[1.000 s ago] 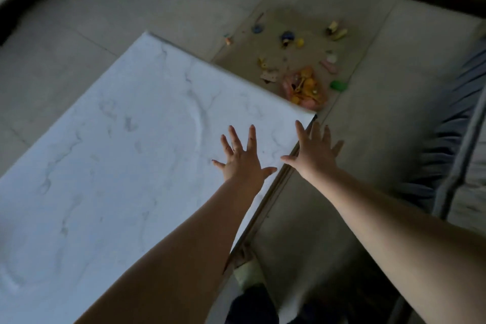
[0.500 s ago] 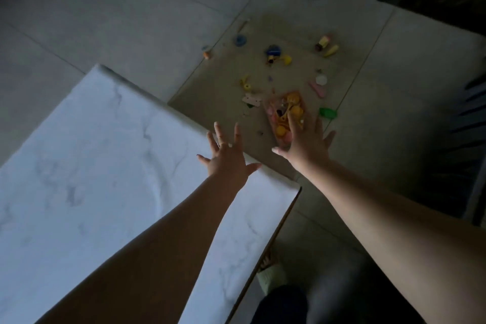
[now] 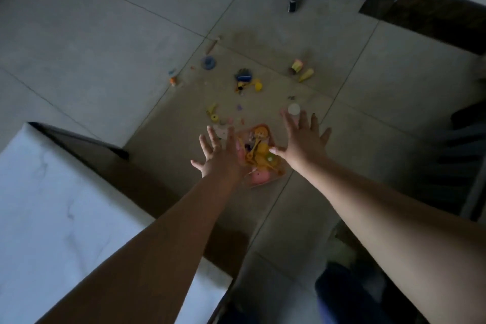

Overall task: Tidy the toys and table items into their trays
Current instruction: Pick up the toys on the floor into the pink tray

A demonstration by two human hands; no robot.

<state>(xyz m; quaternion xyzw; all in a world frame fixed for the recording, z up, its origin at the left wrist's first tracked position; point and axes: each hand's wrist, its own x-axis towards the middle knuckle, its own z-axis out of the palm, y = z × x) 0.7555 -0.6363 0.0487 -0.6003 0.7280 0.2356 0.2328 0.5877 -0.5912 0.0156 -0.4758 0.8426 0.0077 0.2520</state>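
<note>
The tray (image 3: 273, 179) was pink, full of yellow toys (image 3: 259, 151). Near it the table (image 3: 52, 205) was white with grey marble lines.

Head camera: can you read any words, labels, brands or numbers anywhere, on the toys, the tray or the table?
None can be read.
The pink tray and the toys heaped in it: dim and too small to show any print.
The loose toys on the floor, such as the blue ring: blurred, no lettering to make out.
The white table: only marble veins.
</note>
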